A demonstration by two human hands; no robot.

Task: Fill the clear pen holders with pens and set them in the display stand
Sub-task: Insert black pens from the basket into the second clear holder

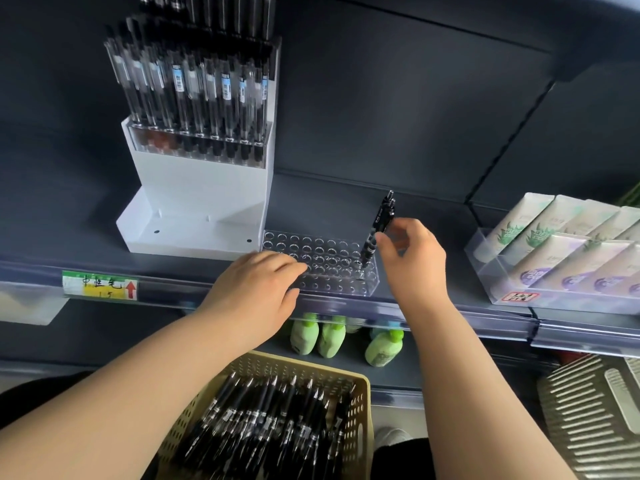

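Tag [100,285]: stuck on the shelf's front rail at far left, under the stand, likely pricing the goods above it.
Stand [201,181]: white and stepped, at the back of the shelf. Its upper tiers carry upright rows of pens [194,84]; the lowest step shows bare, probably the slot waiting for the next holder.
Left hand [256,289]: relaxed, grasping nothing. The fingers lie over the holder's left end and the thumb sits by its front wall, seemingly to keep the light plastic from sliding while a pen goes in.
Basket [360,393]: beige and perforated, low and close to the body, heaped with loose pens [277,420]. It looks like the supply, kept within easy reach.
Holder [332,261]: clear block of holes, on the shelf edge just right of the stand and nearly touching it. Almost every hole looks unfilled, so the filling seems barely begun.
Pen [377,233]: black, perhaps two held together. It stands tilted, tip down at a hole at the holder's right end, clicker up and away.
Right hand [412,261]: fingertips pinch the pen at mid-barrel, a grip suited to steering the tip into a narrow hole.
Tubes [554,244]: pale, stacked in a clear tray at far right, well apart from the holder.
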